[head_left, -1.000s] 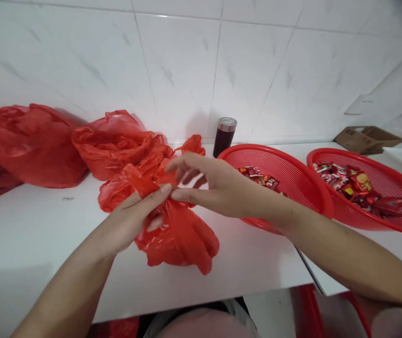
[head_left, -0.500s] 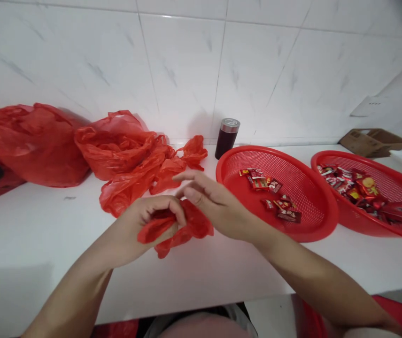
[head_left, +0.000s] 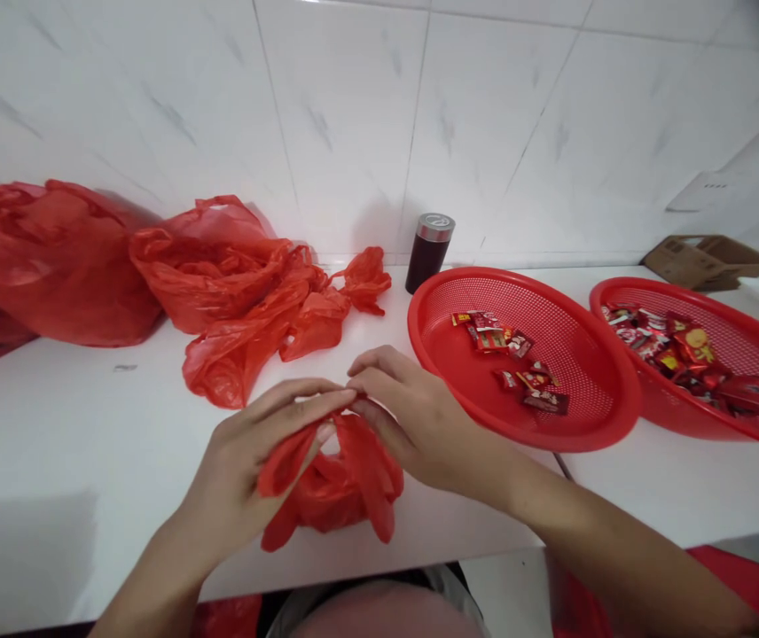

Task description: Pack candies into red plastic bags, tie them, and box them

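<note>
A thin red plastic bag (head_left: 332, 492) hangs crumpled between my two hands above the front of the white table. My left hand (head_left: 253, 443) grips it, with one loop of the bag lying over the thumb. The fingertips of my right hand (head_left: 412, 408) are pinched on the top of the bag and meet those of the left. Part of the bag is hidden behind the fingers. Just beyond my hands lie several more crumpled red plastic bags (head_left: 226, 354).
Right of my hands stands a red perforated basket (head_left: 579, 354) with several wrapped sweets (head_left: 539, 381); a second basket (head_left: 758, 346) holds more. A dark silver-lidded cylinder (head_left: 429, 252) is near the tiled wall. Full red bags (head_left: 87, 275) sit left, a cardboard box (head_left: 705, 261) far right.
My right hand has come down and its fingertips now meet the left hand's at the bag. The bag has been spread and hangs lower, with its loops showing.
</note>
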The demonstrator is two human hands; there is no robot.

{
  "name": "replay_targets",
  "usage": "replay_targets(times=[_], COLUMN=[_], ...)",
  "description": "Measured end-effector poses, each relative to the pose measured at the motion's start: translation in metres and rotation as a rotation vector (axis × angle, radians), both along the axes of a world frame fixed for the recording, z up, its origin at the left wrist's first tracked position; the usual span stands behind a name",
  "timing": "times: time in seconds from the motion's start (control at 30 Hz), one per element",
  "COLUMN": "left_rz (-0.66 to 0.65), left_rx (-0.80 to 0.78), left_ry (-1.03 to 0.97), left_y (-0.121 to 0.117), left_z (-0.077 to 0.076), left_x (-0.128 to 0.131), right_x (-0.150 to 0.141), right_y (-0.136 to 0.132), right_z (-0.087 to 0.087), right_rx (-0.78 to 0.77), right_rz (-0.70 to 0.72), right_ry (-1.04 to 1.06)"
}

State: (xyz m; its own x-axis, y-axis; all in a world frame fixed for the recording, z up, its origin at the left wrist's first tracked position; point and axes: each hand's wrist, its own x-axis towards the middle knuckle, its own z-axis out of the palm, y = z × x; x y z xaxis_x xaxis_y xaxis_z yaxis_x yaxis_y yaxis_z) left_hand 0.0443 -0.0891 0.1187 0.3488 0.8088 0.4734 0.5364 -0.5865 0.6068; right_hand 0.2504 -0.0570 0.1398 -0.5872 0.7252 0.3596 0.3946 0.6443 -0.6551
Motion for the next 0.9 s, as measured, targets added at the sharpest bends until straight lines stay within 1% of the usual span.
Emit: replay_targets(times=[0.03, 0.07, 0.1, 0.17, 0.27, 0.3, 0.37, 0.43, 0.47, 0.5, 0.53, 0.57, 0.63, 0.67, 0.7, 0.77, 0.83, 0.9], left_rz=[0.003, 0.023, 0.060, 0.206, 0.523, 0.585, 0.649, 0.698, 0.707, 0.688, 0.629, 0.543, 0.376, 0.330, 0.310, 0.319, 0.352, 0.390], left_rx=[-0.037, -0.079, -0.122, -0.202, -0.309, -0.353, -0.418, -0.416, -0.376, -0.324, -0.276, -0.231, -0.181, -0.174, -0.172, -0.167, -0.178, -0.200], left_ry=[0.005, -0.001, -0.015, -0.029, -0.004, -0.002, -0.031, -0.082, -0.113, -0.142, -0.160, -0.155, -0.084, -0.032, 0.013, 0.044, 0.041, 0.043], left_y=[-0.005, -0.010, -0.015, -0.026, -0.044, -0.049, -0.057, -0.057, -0.054, -0.048, -0.041, -0.034, -0.018, -0.012, -0.007, -0.001, 0.000, 0.000], left_z=[-0.002, -0.005, -0.010, -0.025, -0.052, -0.060, -0.072, -0.079, -0.081, -0.083, -0.086, -0.089, -0.097, -0.101, -0.104, -0.109, -0.110, -0.107], left_x=[-0.005, -0.011, -0.018, -0.038, -0.073, -0.081, -0.089, -0.083, -0.077, -0.070, -0.063, -0.056, -0.047, -0.044, -0.043, -0.041, -0.040, -0.037], right_x=[0.002, 0.005, 0.009, 0.021, 0.045, 0.053, 0.061, 0.058, 0.051, 0.043, 0.033, 0.023, 0.004, -0.002, -0.007, -0.009, -0.005, 0.002], right_y=[-0.005, -0.011, -0.016, -0.027, -0.040, -0.043, -0.047, -0.048, -0.047, -0.046, -0.045, -0.044, -0.043, -0.042, -0.042, -0.042, -0.041, -0.038], right_z=[0.001, 0.001, -0.002, -0.015, -0.049, -0.060, -0.080, -0.092, -0.095, -0.097, -0.099, -0.101, -0.105, -0.108, -0.111, -0.115, -0.115, -0.113], right_rx=[0.070, 0.103, 0.104, 0.056, -0.086, -0.155, -0.270, -0.317, -0.307, -0.280, -0.247, -0.218, -0.185, -0.185, -0.194, -0.217, -0.240, -0.255], right_rz=[0.012, 0.042, 0.078, 0.109, 0.004, -0.031, -0.097, -0.187, -0.242, -0.290, -0.323, -0.341, -0.336, -0.319, -0.301, -0.277, -0.251, -0.227], right_ry=[-0.035, -0.060, -0.076, -0.086, -0.080, -0.076, -0.051, -0.007, 0.015, 0.028, 0.026, 0.004, -0.082, -0.126, -0.158, -0.163, -0.103, -0.033])
